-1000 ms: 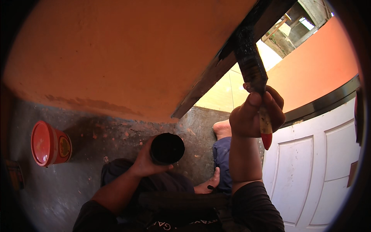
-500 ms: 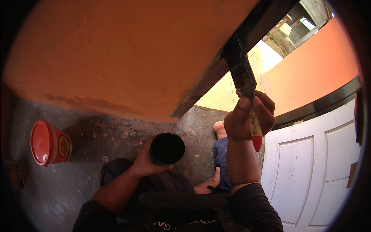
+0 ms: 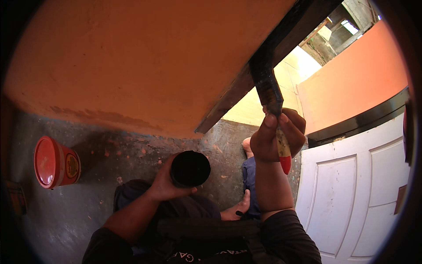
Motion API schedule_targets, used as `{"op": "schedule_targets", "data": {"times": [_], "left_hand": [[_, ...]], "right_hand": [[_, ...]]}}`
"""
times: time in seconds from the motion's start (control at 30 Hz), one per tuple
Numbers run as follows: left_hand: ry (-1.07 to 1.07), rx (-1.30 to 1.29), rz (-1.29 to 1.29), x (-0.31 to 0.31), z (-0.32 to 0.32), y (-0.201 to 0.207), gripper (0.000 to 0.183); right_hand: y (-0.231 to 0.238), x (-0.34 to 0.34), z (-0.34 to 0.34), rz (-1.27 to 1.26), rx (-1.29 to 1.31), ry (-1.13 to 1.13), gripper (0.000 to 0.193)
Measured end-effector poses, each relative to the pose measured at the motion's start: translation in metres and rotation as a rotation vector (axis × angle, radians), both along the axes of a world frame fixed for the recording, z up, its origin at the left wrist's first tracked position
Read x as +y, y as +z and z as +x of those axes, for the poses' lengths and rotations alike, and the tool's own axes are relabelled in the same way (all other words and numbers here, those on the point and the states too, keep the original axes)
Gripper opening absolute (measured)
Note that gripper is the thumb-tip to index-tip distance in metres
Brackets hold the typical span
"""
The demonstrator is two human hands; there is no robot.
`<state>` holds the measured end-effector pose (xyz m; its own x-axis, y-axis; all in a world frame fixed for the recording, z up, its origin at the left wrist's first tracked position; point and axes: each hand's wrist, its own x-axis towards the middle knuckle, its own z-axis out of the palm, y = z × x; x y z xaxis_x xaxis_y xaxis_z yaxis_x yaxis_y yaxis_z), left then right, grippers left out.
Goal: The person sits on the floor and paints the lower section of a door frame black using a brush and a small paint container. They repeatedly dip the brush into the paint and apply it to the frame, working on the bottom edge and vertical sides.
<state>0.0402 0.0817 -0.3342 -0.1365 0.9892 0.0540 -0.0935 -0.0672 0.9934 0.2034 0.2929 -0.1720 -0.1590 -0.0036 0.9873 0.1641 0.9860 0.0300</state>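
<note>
My right hand (image 3: 279, 135) pinches a paintbrush (image 3: 269, 88) by its pale handle, which ends in a red tip. The brush's dark bristles press against the wooden door frame (image 3: 228, 97). Above the bristles the frame is glossy black, while its lower stretch looks browner and duller. My left hand (image 3: 165, 180) is wrapped round a round container (image 3: 190, 169) that is black inside, held low over my lap. How much paint is in it I cannot tell.
An orange wall (image 3: 132, 66) fills the upper left beside the frame. A red lidded bucket (image 3: 57, 163) stands on the stained concrete floor (image 3: 101, 193) at left. To the right is a white panelled door (image 3: 336, 198). My bare foot (image 3: 239, 207) rests below the frame.
My right hand has shifted slightly left and down, drawing the brush a little lower along the door frame. The left hand and the container have stayed in place.
</note>
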Motion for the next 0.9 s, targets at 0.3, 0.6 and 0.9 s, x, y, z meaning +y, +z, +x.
{"op": "schedule_targets", "data": {"times": [0.3,0.6,0.9], "left_hand": [[0.028,0.001,0.02,-0.002,0.002,0.004,0.104],[0.017,0.031,0.018,-0.002,0.001,0.002,0.105],[0.01,0.011,0.008,-0.002,0.001,0.001,0.105]], "right_hand": [[-0.008,-0.006,-0.002,-0.017,-0.016,-0.008,0.034],[-0.012,-0.012,0.003,-0.03,-0.103,-0.071,0.025],[-0.029,-0.013,0.005,-0.105,-0.041,-0.052,0.032]]}}
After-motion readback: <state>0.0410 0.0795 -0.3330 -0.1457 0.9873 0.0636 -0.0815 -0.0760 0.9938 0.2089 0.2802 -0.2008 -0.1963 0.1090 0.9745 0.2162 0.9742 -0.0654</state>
